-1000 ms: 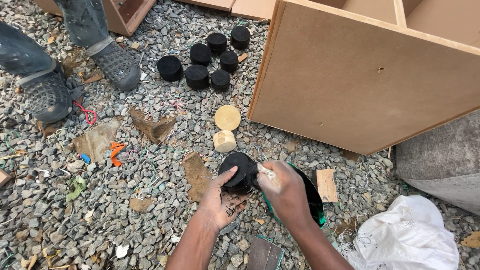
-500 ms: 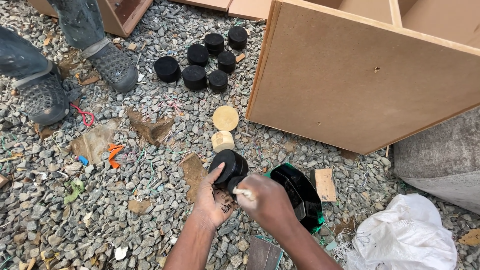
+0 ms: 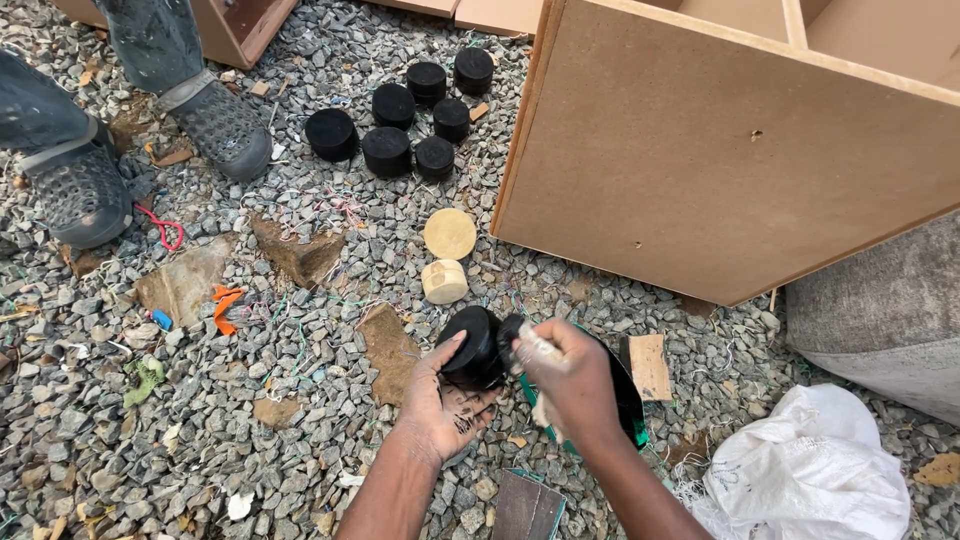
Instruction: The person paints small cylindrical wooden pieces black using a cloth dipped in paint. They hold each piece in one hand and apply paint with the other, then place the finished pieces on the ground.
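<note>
While another person's two grey shoes (image 3: 150, 150) stand on the gravel (image 3: 250, 440) at ten o'clock, an orange scrap (image 3: 225, 305) lies further in, toward nine. At twelve o'clock a cluster of seven black pucks (image 3: 400, 120) sits on the stones, and below them, close to the middle, lie two pale wooden discs (image 3: 447, 255). At six o'clock the left hand (image 3: 440, 400) cups a black puck (image 3: 470, 345) on its edge, thumb and fingers curled round it. Touching that puck from the right, the right hand (image 3: 575, 385) is closed on a pale rag (image 3: 540, 350). A large board cabinet (image 3: 730, 150) fills one to three o'clock, with a white sack (image 3: 810, 480) at four.
</note>
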